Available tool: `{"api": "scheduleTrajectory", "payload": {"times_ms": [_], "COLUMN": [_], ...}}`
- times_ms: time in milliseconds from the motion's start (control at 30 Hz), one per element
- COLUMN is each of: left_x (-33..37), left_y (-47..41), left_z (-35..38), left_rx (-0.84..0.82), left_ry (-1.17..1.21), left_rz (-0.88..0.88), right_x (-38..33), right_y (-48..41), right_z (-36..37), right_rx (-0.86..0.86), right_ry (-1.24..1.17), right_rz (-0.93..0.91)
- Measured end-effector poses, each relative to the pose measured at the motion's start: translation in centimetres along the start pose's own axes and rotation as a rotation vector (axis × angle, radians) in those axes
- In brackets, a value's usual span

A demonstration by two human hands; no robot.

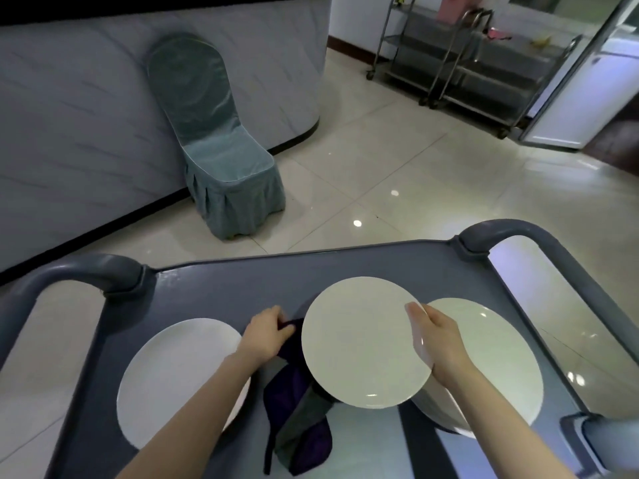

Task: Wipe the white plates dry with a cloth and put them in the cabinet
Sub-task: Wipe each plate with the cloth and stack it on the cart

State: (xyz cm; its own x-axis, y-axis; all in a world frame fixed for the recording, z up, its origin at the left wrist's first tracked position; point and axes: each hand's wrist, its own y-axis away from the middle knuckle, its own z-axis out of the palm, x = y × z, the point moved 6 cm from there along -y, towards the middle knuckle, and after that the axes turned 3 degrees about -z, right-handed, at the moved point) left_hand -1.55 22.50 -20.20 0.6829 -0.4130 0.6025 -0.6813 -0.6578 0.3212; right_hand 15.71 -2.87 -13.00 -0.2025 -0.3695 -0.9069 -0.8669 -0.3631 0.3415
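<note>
Wiping seems about to begin: right hand [439,344] grips the rim of a white plate [359,340] held over the cart [221,288], left hand [266,335] pinches the dark cloth [297,392] lying there (not yet raised), which next must meet the plate.

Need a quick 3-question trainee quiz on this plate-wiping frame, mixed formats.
1. True or false: the left hand grips the purple cloth.
2. What holds the lifted plate by its rim? A) left hand B) right hand C) both hands
3. Fill in: the lifted plate is held over the grey ____.
Key: 1 true; 2 B; 3 cart.
</note>
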Motion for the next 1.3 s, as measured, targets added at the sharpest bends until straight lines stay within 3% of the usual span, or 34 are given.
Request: {"api": "scheduleTrajectory", "payload": {"times_ms": [67, 133, 367, 467, 667, 767, 833, 900, 933, 1100, 1300], "left_x": [-0.3, 0.0, 3.6, 6.8, 14.1, 14.4, 14.0, 14.3, 14.4, 15.1, 15.9], "left_y": [0.4, 1.2, 4.6, 6.7, 11.7, 12.9, 12.8, 12.7, 12.8, 12.8, 15.4], "left_z": [-1.0, -1.9, -7.6, -8.8, -5.1, -1.4, -1.4, -2.9, -3.1, 1.3, 2.6], "left_rx": [-0.028, -0.046, 0.122, 0.098, -0.172, -0.353, -0.189, 0.19, 0.298, 0.188, 0.131], "left_ry": [0.426, 0.682, 0.699, 0.688, 0.499, 0.262, 0.147, 0.01, -0.068, -0.448, -0.425], "left_rz": [-0.09, -0.124, 0.022, 0.123, 0.375, 0.349, 0.4, 0.541, 0.585, 0.571, 0.752], "right_x": [-0.1, -0.2, -0.8, -0.9, -1.6, -2.6, -2.7, -2.7, -2.8, -3.7, -3.5], "right_y": [0.1, 0.3, 0.8, 0.9, 1.4, 1.6, 1.5, 1.7, 1.8, 2.6, 3.0], "right_z": [0.4, 0.8, 1.3, 2.0, 3.5, 3.0, 2.3, 1.7, 1.6, 1.5, 0.9], "right_rx": [0.007, 0.011, 0.024, 0.022, 0.02, 0.033, 0.056, 0.063, 0.057, 0.009, -0.029], "right_ry": [-0.004, -0.007, 0.007, 0.023, 0.014, 0.003, -0.048, -0.095, -0.111, -0.205, -0.397], "right_rz": [-0.009, -0.017, -0.085, -0.114, -0.185, -0.225, -0.203, -0.195, -0.192, -0.191, -0.08]}}
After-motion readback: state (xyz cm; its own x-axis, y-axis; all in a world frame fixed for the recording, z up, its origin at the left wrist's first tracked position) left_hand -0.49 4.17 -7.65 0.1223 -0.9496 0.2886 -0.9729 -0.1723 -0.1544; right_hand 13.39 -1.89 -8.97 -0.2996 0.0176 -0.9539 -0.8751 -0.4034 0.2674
